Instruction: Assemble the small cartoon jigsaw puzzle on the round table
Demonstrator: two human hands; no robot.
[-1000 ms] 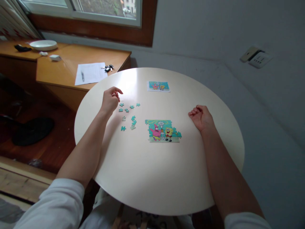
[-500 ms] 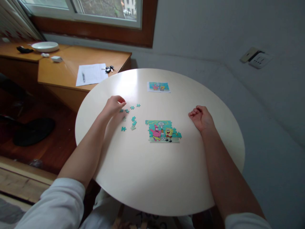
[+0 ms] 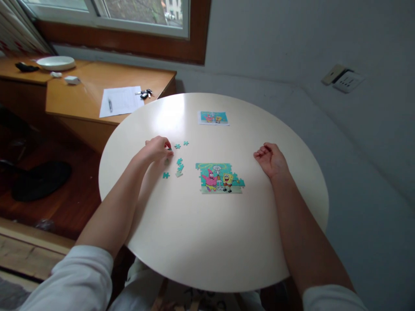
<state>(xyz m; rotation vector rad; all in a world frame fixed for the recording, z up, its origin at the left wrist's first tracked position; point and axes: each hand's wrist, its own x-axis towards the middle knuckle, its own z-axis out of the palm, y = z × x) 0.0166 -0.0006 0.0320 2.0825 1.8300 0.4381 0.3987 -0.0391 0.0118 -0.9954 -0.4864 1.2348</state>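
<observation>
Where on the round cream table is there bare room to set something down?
The near half of the round cream table, from the colourful partly assembled puzzle to the rim, is bare. So is the strip between puzzle and right hand. Crowded: loose teal puzzle pieces by the left hand.

A round cream table [image 3: 210, 242] bears a part-built puzzle [image 3: 219, 178], loose teal pieces [image 3: 179, 166] and a small picture card [image 3: 213, 117].
</observation>
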